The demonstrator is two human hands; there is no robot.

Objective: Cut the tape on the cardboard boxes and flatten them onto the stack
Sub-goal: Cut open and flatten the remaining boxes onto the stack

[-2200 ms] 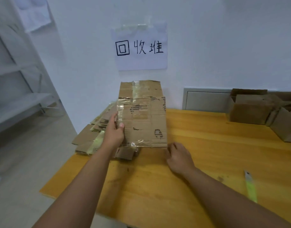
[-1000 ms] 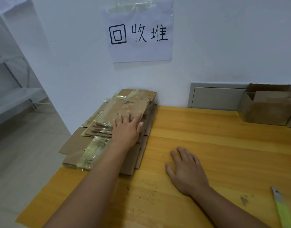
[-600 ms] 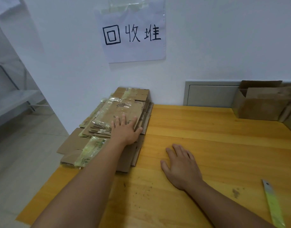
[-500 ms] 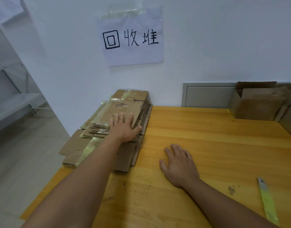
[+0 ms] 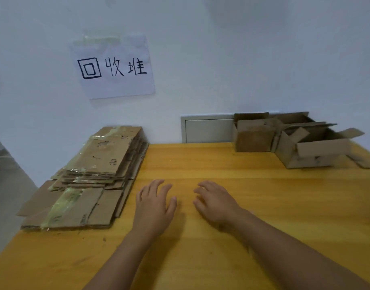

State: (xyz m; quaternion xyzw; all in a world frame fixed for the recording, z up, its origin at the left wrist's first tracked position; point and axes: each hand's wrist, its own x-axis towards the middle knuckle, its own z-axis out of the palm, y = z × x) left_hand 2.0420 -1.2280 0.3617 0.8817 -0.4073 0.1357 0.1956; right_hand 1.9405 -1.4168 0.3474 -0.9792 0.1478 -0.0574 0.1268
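Table (image 5: 201, 162) middle clear; flattened stack (image 5: 92, 178) blocks left, boxes (image 5: 295, 141) far right.

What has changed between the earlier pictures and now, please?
The left hand let go of the flattened box, left it on the cardboard stack, and drew back to the table beside the right hand. Both hands are empty and open. The stack, the wall sign and the unflattened boxes stayed put.
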